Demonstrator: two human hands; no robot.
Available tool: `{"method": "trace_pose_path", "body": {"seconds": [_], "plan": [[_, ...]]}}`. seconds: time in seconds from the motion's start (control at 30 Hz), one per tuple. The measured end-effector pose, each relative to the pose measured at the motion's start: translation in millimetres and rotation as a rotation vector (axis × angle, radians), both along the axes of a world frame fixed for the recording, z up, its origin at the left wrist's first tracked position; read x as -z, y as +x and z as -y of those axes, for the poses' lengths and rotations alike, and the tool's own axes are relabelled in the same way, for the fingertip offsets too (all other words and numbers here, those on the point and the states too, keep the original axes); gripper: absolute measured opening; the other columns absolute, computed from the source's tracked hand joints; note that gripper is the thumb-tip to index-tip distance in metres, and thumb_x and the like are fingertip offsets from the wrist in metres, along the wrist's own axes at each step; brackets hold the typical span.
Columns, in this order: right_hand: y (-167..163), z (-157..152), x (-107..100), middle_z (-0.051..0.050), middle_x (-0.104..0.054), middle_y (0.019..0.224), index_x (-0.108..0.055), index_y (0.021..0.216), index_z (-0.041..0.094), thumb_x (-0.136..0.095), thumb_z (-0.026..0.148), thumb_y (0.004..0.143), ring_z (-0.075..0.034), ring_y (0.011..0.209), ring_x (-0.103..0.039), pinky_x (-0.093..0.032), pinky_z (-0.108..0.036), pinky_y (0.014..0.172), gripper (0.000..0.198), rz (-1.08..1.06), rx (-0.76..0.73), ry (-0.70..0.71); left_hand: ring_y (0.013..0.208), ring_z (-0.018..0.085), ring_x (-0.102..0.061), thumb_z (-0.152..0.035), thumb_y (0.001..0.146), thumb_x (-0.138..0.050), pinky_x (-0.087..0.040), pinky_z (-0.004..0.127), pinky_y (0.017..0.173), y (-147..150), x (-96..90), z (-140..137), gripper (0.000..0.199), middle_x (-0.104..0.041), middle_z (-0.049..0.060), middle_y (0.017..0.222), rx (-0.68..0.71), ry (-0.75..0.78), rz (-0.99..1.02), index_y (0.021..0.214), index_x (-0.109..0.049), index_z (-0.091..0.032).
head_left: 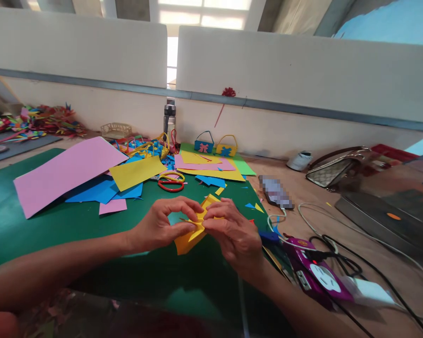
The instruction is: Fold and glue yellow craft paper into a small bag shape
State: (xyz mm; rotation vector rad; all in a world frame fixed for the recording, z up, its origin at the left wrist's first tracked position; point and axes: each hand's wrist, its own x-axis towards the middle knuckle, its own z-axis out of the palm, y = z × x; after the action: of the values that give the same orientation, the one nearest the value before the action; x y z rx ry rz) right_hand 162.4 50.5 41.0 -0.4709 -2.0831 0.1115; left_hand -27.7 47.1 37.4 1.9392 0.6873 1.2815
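A folded piece of yellow paper (188,242) is held in the air above the front of the green mat (144,234). My left hand (165,218) pinches its left side between thumb and forefinger, near a thin raised strip or flap. From the other side my right hand (234,230) grips the same paper, fingertips close to the left ones. The fingers hide part of the folds. Beyond the hands lie scissors (171,186) with a red and a yellow handle loop, next to a flat yellow sheet (137,172).
Pink sheets (70,173) and blue paper (91,191) lie at left. Two small paper handbags (204,146) stand at the back by a white partition (268,131). A phone (277,191), a purple power strip (313,272) with cables and a laptop (380,230) occupy the right.
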Motion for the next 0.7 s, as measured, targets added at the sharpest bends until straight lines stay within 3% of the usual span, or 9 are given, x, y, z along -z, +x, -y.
{"method": "trace_pose_path", "body": {"seconds": [0.3,0.7], "plan": [[1.6,-0.6,1.0,-0.002,-0.063,0.083,-0.060,0.087,0.024,-0.054,0.008,0.082,-0.017,0.086,-0.060,-0.041,-0.045,0.089,0.018,0.007,0.000,-0.022,0.094,0.019,-0.063,-0.017,0.073,-0.069,-0.048,0.032,0.084,-1.0,7.7,-2.8,0.008,-0.067,0.009,0.100,0.058,-0.086,0.057,0.080,-0.070,-0.016],[-1.8,0.8,0.5,-0.002,-0.063,0.082,-0.060,0.085,0.021,-0.058,0.009,0.080,-0.015,0.084,-0.061,-0.042,-0.041,0.088,0.013,-0.005,0.015,-0.010,0.085,0.016,-0.064,-0.015,0.077,-0.065,-0.050,0.026,0.076,3.9,6.2,2.5,0.005,-0.069,0.010,0.091,-0.013,0.042,0.069,0.080,-0.069,-0.014]]}}
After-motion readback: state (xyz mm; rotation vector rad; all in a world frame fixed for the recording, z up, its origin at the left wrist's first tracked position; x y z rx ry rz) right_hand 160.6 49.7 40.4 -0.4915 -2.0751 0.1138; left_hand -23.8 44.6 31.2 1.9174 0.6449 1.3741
